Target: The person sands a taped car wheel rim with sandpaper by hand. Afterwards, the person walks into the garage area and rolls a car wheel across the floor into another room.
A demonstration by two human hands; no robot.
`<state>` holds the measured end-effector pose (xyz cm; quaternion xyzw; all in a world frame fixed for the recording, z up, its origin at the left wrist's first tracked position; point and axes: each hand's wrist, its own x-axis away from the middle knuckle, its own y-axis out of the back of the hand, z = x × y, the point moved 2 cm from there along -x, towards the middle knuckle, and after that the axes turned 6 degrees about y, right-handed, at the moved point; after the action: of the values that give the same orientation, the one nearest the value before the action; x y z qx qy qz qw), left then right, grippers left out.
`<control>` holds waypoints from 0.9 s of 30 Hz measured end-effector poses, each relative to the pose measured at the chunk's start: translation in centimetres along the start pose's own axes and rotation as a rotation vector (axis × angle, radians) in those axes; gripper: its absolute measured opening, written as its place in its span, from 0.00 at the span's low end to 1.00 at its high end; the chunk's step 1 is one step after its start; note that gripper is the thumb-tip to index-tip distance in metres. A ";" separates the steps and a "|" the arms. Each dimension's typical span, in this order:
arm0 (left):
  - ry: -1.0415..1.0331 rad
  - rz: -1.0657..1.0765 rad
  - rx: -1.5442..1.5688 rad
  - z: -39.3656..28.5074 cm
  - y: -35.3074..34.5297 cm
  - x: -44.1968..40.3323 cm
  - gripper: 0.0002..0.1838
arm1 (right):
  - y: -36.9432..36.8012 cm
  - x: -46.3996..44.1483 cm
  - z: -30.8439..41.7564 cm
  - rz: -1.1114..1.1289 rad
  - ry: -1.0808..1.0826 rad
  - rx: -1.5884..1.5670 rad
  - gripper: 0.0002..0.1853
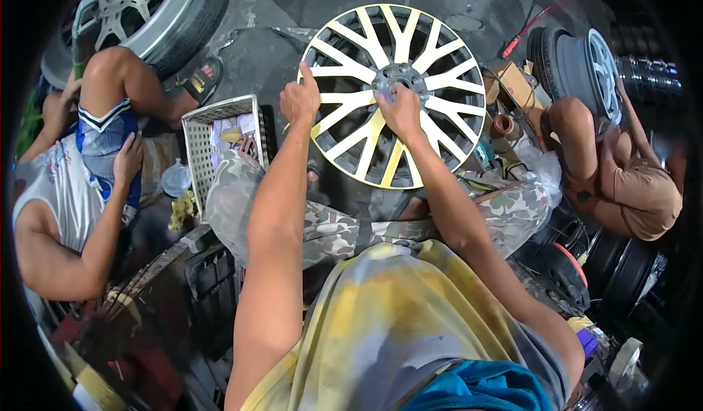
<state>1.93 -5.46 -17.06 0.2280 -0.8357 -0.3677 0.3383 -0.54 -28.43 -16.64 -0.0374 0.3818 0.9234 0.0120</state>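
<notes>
Left hand closed on the multi-spoke wheel's edge, seemingly to steady it | right hand half-curled at its centre; cannot tell if holding something | wheel before the knees, face visible, reachable by both | plastic basket near left knee

Left hand on wheel's rim; right hand at hub (yellow patches on spokes).

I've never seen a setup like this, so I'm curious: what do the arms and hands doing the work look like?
They're a person's own. The left arm and right arm show no sleeves, markings or cables. Each grip is an ordinary, ungloved human hand: the left hand and right hand. No watch or bracelet shows.
</notes>
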 end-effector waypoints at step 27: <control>-0.023 0.000 -0.027 0.5 -0.6 -0.6 0.48 | -1.4 -4.5 -1.1 -0.168 -0.050 0.010 0.20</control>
<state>2.05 -5.29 -18.01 0.2191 -0.8345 -0.3815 0.3317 4.05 -28.14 -18.03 -0.0461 0.3816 0.9178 0.0993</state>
